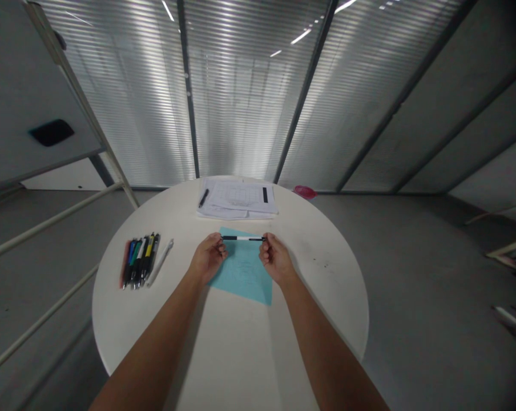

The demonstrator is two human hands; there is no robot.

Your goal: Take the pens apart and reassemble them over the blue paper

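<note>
A black and white pen [242, 238] is stretched level between my two hands. My left hand [208, 258] pinches its black end, and my right hand [277, 259] pinches the other end. Below the pen, a light blue sheet of paper [243, 274] lies on the white round table [236, 354], turned at a slight angle. To the left, several pens [138, 261] of different colours lie side by side, with a white pen [160, 262] slanting just right of them.
At the table's far side rests a stack of white papers [236, 200] with a black pen [204, 198] on it. A red object [305, 192] shows beyond the far right edge. A whiteboard stand [61, 214] with pale metal bars stands at the left.
</note>
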